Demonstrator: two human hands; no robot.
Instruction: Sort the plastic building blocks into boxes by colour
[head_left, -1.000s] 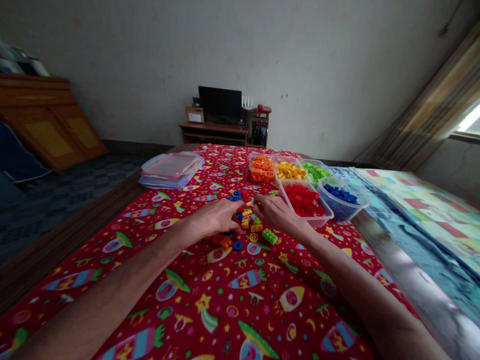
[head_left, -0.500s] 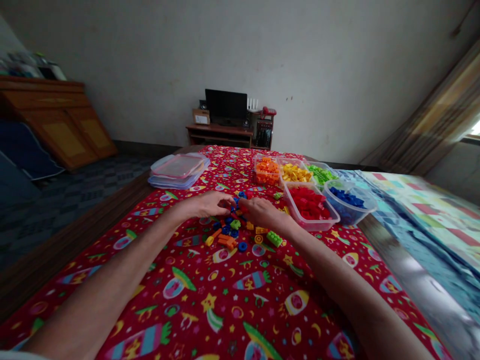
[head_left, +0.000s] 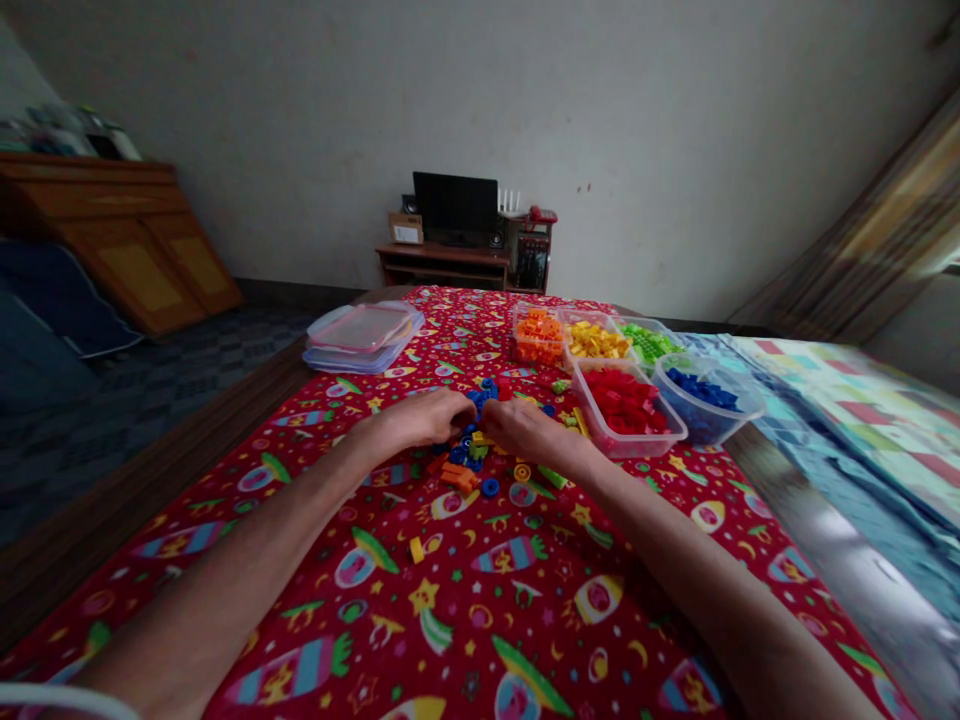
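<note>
Both my hands work in a loose pile of plastic building blocks in the middle of the table. My left hand [head_left: 442,412] reaches in from the left, its fingers curled down at the blue blocks [head_left: 487,390]. Close beside it, my right hand [head_left: 514,422] has its fingers bent together over the pile. What either hand grips is hidden. In front of them lie orange blocks [head_left: 459,478], a blue wheel-like piece [head_left: 490,488] and a yellow ring-shaped piece [head_left: 522,472]. A single yellow block [head_left: 417,550] sits apart, nearer to me.
Clear containers hold sorted blocks at the right: orange [head_left: 538,338], yellow [head_left: 598,340], green [head_left: 649,342], red [head_left: 622,402] and blue [head_left: 703,390]. Stacked lids [head_left: 364,338] lie at the far left of the red patterned tablecloth [head_left: 480,620]. A bed [head_left: 847,430] adjoins the right side.
A yellow block now lies on the cloth nearer to me, apart from the pile. My right hand has come slightly lower over the pile, and some front pieces have shifted or become covered.
</note>
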